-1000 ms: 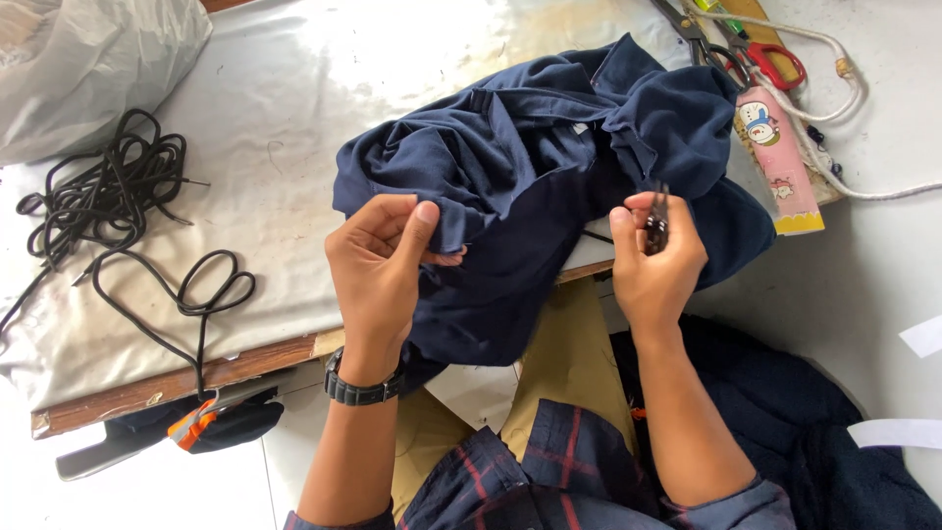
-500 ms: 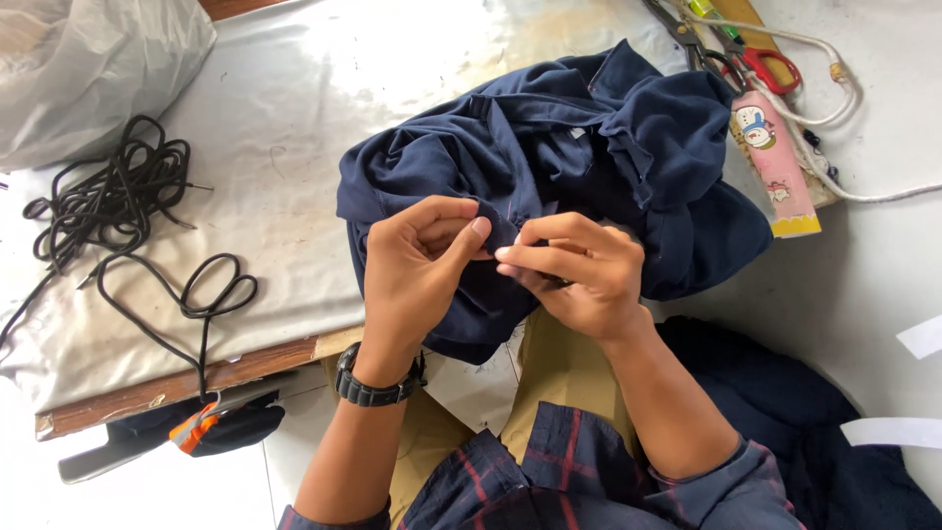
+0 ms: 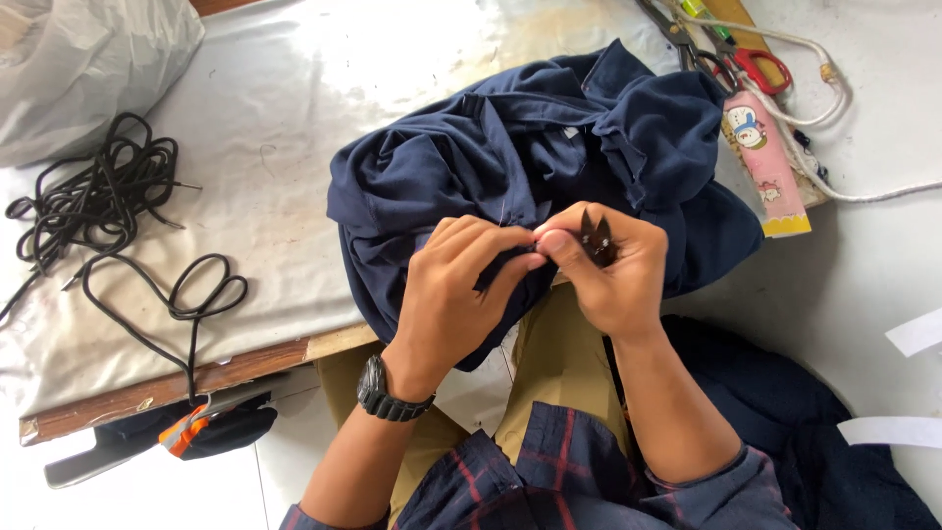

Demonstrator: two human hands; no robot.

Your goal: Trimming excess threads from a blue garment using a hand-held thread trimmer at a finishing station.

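We see a pale, shiny sheet covering the worktable (image 3: 294,108) across the upper left and centre of the frame, with a wooden edge showing along its lower left. On it, at centre and spilling over the near edge onto the person's lap, lies a bunched navy blue garment (image 3: 549,167) — the thing being worked on. A translucent plastic bag (image 3: 88,59) sits in the upper left corner, and a tangle of black cord (image 3: 108,211) lies at left. At the upper right we make out red-handled scissors (image 3: 756,67), a white cord (image 3: 824,88) and a pink printed ruler-like strip (image 3: 767,162).

The left hand (image 3: 456,285), a black wristwatch (image 3: 391,393) on its wrist, pinches a fold of the navy fabric between thumb and fingertips at mid-frame. The right hand (image 3: 603,270) meets it fingertip to fingertip; it is closed around small black thread snips (image 3: 597,238), whose twin points stick up between thumb and forefinger, and its fingertips also nip the cloth.

We judge the step in hand to be trimming or picking a loose thread at a seam — a pale strand seems to rise just above the fingers, though it is too fine to be sure. The next move, as we read it, calls for holding the fold taut with the left hand and bringing the snip points to the thread alone, clear of the cloth.
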